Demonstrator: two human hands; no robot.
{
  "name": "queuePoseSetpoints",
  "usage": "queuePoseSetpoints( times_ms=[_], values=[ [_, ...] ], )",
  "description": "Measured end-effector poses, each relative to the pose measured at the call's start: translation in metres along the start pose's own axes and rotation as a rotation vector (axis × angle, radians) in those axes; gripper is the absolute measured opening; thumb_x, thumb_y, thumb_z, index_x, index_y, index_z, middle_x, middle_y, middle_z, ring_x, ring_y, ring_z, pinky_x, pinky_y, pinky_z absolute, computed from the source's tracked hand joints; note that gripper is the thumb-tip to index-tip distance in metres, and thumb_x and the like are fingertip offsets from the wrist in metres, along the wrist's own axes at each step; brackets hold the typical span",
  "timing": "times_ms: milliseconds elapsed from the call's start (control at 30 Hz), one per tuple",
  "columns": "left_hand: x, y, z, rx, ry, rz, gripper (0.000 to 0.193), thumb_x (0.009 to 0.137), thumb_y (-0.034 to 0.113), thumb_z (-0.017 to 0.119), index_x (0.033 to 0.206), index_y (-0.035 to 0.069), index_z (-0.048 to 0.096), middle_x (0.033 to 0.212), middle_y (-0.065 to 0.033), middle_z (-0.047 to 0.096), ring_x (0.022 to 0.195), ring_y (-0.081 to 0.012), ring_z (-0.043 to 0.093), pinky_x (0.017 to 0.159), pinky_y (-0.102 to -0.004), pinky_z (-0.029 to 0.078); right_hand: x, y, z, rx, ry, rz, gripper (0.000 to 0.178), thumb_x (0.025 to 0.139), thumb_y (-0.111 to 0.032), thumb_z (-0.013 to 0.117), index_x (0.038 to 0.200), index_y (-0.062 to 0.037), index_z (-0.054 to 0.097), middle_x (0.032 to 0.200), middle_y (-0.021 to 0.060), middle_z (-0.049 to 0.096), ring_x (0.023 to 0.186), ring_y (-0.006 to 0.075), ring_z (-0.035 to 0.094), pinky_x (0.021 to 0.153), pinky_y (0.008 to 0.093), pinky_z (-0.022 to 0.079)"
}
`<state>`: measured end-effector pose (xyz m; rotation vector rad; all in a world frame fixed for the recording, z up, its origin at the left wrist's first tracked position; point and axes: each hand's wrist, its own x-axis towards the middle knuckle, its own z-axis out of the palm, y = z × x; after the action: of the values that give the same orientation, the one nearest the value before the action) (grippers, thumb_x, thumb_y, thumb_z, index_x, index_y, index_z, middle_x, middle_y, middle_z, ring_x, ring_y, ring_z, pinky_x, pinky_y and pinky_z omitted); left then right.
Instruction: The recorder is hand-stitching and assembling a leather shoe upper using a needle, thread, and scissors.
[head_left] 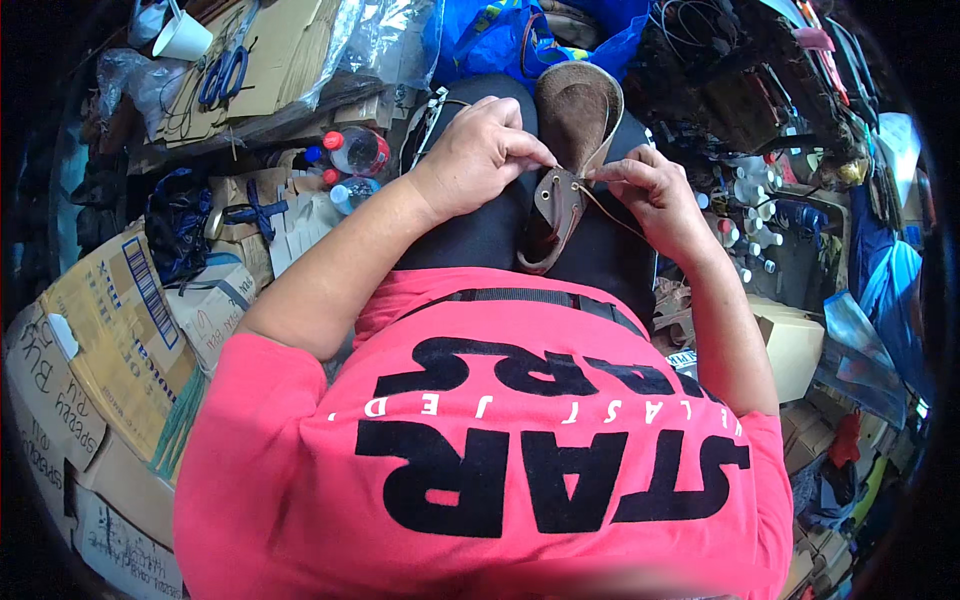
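- Brown leather shoe upper (562, 179) here, over the lap (470, 237), between both hands.
- Left hand (489, 150): fingers curled, tips at its edge; grip, can't tell.
- Right hand (652, 192): fingertips bunched beside the eyelets (574, 186); grip unclear too.
- Looks light, bendable; hold beside the eyelets, lace (612, 217) likely floppy.

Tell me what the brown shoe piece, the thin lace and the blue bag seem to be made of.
Brown shoe piece: probably leather or suede; its inner face looks matte and slightly fuzzy.
Thin lace: tan, perhaps leather or cord; too fine here to tell.
Blue bag: likely plastic, fairly glossy, judging by its crinkled folds and bright highlights.
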<state>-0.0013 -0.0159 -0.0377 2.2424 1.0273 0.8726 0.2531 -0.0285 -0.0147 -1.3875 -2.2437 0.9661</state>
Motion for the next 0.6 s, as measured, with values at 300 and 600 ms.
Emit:
queuePoseSetpoints(
  times_ms=[300, 600],
  values=[
    [-0.011, 0.014, -0.01, 0.161, 0.017, -0.123, 0.016, 0.072, 0.009, 0.07, 0.085, 0.018, 0.074, 0.07, -0.0012, 0.05, 0.076, -0.0193, 0.051, 0.072, -0.0326, 0.039, -0.019, -0.013, 0.011, -0.253, 0.143, -0.131, 0.031, 0.072, -0.005, 0.066, 0.099, -0.0209, 0.07, 0.073, 0.0017, 0.055, 0.073, 0.0193, 0.055, 0.079, 0.0354, 0.034],
    [0.005, -0.003, 0.002, -0.004, -0.096, -0.086, 0.018, 0.073, 0.013, 0.07, 0.085, 0.025, 0.073, 0.077, -0.0017, 0.051, 0.08, -0.0218, 0.051, 0.072, -0.036, 0.039, -0.002, 0.004, 0.002, 0.018, 0.036, -0.018, 0.032, 0.068, 0.005, 0.063, 0.091, -0.0165, 0.073, 0.073, 0.0041, 0.056, 0.069, 0.0219, 0.056, 0.066, 0.0342, 0.043]
  ],
)
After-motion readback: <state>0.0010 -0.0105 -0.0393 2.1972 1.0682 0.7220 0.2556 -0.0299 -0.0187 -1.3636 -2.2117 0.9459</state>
